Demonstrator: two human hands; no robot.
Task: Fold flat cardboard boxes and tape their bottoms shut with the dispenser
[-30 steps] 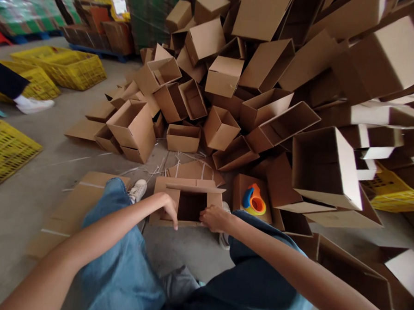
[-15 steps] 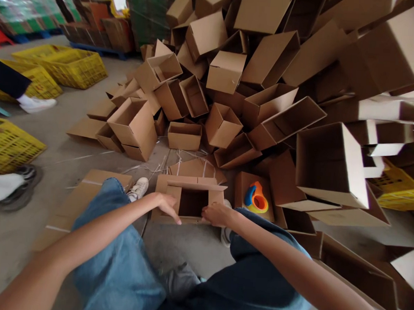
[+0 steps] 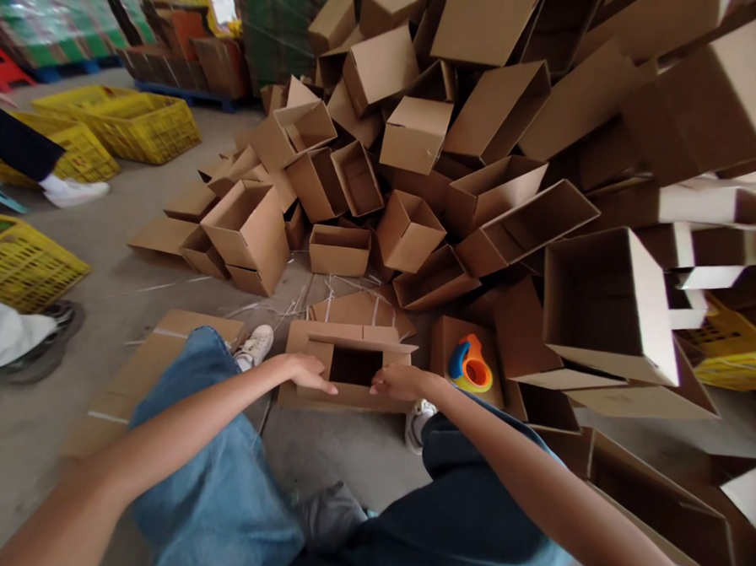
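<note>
Both my hands rest on the flaps of an open cardboard box that lies on the floor between my feet. My left hand lies flat on the flap at the left of the opening, and my right hand presses on the flap at its right. Neither hand clearly grips anything. A dark gap shows between the flaps, and the box's inside is mostly hidden. To the right stands a shallow carton holding an orange, blue and yellow plastic tape dispenser.
A large heap of empty cardboard boxes fills the space ahead and to the right. Yellow plastic crates lie at the left, beside a co-worker's leg and white shoe. A second person's foot is at the left edge. Wrapped pallets stand behind.
The near flap has folded further in, narrowing the box's opening, and both hands have moved inward over it. A second person's foot and white garment have come in at the left edge.
</note>
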